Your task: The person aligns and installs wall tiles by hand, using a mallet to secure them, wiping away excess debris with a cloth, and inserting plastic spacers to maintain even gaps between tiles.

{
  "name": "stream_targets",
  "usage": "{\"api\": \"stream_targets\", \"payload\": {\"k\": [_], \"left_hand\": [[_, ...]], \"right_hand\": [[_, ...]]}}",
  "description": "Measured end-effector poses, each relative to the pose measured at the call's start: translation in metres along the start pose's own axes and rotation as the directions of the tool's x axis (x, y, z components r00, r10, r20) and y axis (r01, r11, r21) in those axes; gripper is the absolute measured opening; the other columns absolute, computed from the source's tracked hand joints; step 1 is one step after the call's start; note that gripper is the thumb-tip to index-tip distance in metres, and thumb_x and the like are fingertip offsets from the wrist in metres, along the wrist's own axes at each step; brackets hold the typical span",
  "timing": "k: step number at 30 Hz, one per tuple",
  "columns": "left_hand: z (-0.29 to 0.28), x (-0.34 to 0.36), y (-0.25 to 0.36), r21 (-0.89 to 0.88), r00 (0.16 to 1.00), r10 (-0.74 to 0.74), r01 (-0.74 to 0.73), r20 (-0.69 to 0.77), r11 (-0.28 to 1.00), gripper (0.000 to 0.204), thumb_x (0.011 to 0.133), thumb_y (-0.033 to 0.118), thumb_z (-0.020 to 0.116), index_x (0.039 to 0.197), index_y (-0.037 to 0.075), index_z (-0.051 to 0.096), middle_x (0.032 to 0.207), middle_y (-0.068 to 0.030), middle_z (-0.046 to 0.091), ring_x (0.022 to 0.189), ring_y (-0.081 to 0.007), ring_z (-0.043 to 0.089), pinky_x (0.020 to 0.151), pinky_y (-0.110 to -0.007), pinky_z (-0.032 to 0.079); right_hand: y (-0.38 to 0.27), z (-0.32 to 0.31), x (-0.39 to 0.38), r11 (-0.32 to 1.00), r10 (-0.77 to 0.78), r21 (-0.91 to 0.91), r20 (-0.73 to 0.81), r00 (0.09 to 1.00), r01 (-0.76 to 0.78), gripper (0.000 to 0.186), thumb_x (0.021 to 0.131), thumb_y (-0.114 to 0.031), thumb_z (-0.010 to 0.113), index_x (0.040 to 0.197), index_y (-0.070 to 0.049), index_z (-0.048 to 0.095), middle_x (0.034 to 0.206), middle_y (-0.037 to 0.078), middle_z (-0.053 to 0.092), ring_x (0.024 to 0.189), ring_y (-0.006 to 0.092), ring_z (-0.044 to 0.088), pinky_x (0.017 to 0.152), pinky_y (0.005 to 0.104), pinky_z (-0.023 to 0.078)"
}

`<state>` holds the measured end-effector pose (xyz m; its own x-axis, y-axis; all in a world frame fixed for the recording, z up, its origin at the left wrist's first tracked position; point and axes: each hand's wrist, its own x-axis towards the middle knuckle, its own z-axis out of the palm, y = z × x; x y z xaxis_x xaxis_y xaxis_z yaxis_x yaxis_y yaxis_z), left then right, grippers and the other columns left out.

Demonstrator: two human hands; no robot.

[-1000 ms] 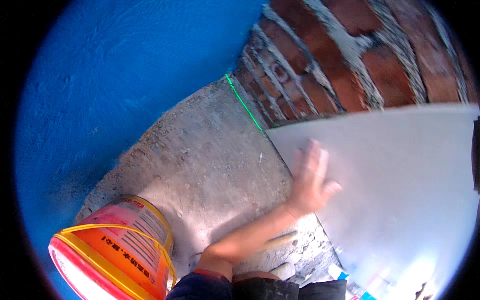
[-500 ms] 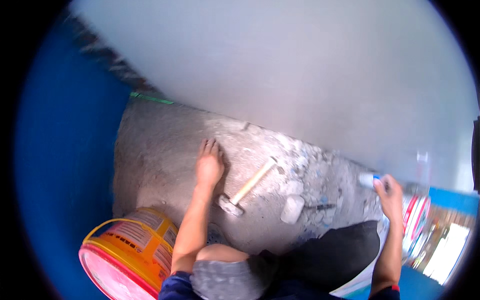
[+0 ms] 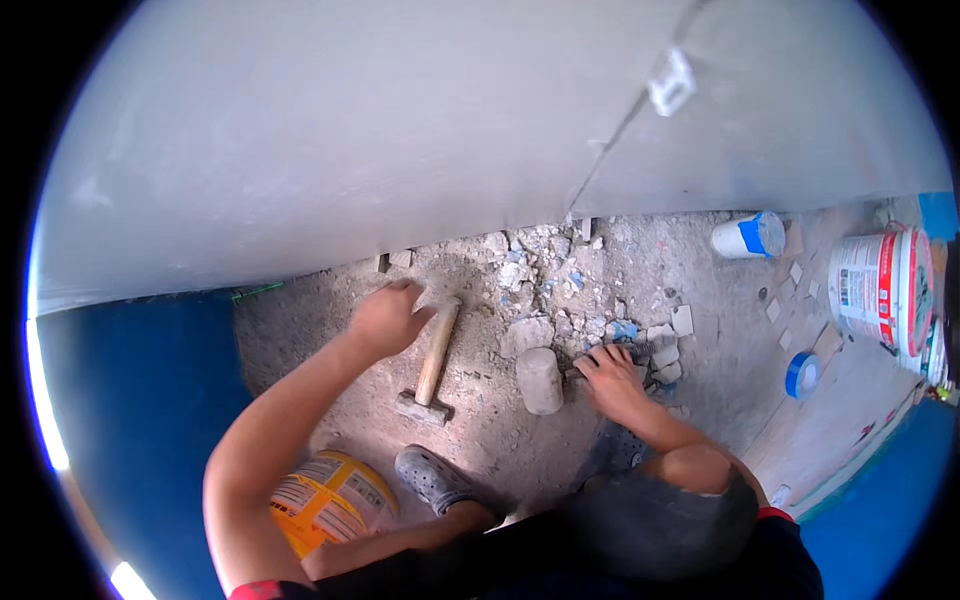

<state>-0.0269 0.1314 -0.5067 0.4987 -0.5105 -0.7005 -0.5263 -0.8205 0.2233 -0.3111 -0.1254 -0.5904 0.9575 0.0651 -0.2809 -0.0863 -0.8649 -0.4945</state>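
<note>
Single view: head-worn, left lens of a side-by-side pair. Looks steeply down and forward over the wearer's bent right knee [image 3: 697, 468]; upright, unmirrored. Club hammer [image 3: 436, 358] sits a little left of and below frame centre, handle pointing away from the lens. Beyond hammer: grey wall [image 3: 400, 130] across the whole upper part; camera faces it. Nearer than hammer: grey clog [image 3: 432, 478]. Left of hammer, left forearm [image 3: 280, 420] rises from the lower edge, large, close to lens. Far right of hammer: white-and-red bucket [image 3: 875, 285], out by the dark fisheye rim.
</note>
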Motion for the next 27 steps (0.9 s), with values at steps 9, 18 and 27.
{"api": "stream_targets", "payload": {"k": [9,18,27], "left_hand": [[0.11,0.098,0.132,-0.417,0.774,-0.307,0.061,-0.554,0.907,0.079,0.096,0.052,0.046,0.151,0.001,0.018,0.152,-0.0246,0.023,0.144,-0.0394,0.019,0.12,-0.048,0.017],[0.126,0.022,0.149,-0.287,0.628,-0.095,-0.211,-0.773,0.934,0.054,0.091,0.023,0.061,0.135,-0.003,0.046,0.14,-0.0249,0.041,0.131,-0.041,0.039,0.112,-0.052,0.031],[0.106,0.047,0.068,-0.539,0.549,-0.421,-0.067,-0.723,0.84,0.035,0.083,0.002,0.051,0.114,-0.008,0.06,0.121,-0.0245,0.058,0.113,-0.045,0.054,0.101,-0.043,0.044]], "right_hand": [[-0.019,0.005,-0.046,0.952,0.06,0.292,0.115,0.992,-0.091,0.025,0.085,-0.02,0.064,0.106,-0.009,0.059,0.1,0.02,0.059,0.087,0.0416,0.063,0.074,0.0492,0.052],[0.03,-0.009,-0.101,0.969,0.075,0.204,0.297,0.952,-0.14,0.025,0.083,-0.022,0.067,0.104,-0.012,0.062,0.102,0.014,0.059,0.085,0.0368,0.064,0.071,0.0478,0.053],[0.033,0.007,-0.102,0.928,0.171,0.278,0.271,0.947,-0.247,0.027,0.08,-0.023,0.069,0.103,-0.01,0.062,0.103,0.014,0.059,0.088,0.0376,0.063,0.074,0.0474,0.053]]}}
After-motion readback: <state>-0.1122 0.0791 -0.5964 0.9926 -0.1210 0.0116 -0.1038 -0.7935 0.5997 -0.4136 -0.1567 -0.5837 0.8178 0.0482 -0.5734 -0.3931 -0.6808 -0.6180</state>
